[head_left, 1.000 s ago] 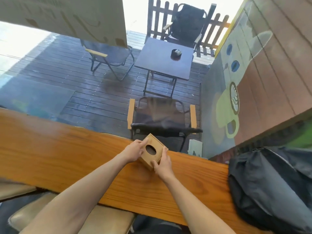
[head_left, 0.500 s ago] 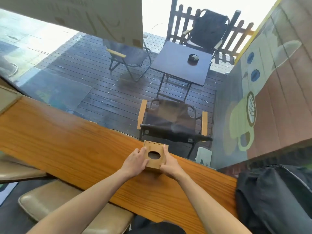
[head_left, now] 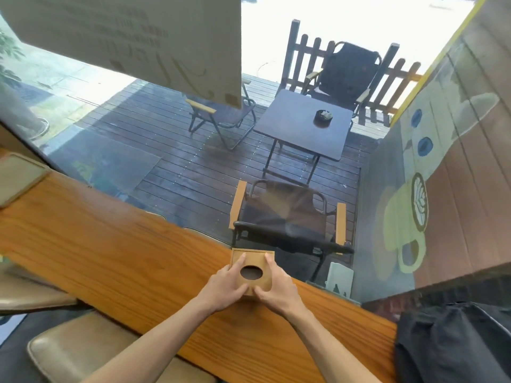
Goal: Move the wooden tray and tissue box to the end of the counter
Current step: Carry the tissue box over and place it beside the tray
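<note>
A small wooden tissue box (head_left: 253,261) with an oval hole in its top sits flat on the long wooden counter (head_left: 110,250), at the far edge by the window. My left hand (head_left: 225,286) grips its left side and my right hand (head_left: 278,287) grips its right side. At the far left of the counter a pale flat tray (head_left: 19,178) lies partly out of frame.
A dark bag (head_left: 453,344) rests at the counter's right end. Tan stool cushions (head_left: 77,352) stand under the near edge. Behind the window glass are a deck, folding chairs (head_left: 287,217) and a dark table (head_left: 304,123). A pale sign (head_left: 132,37) hangs above.
The tilted, turned box has been set flat and square at the counter's far edge. Both hands stay on it. My view has swung up and left, showing the tray.
</note>
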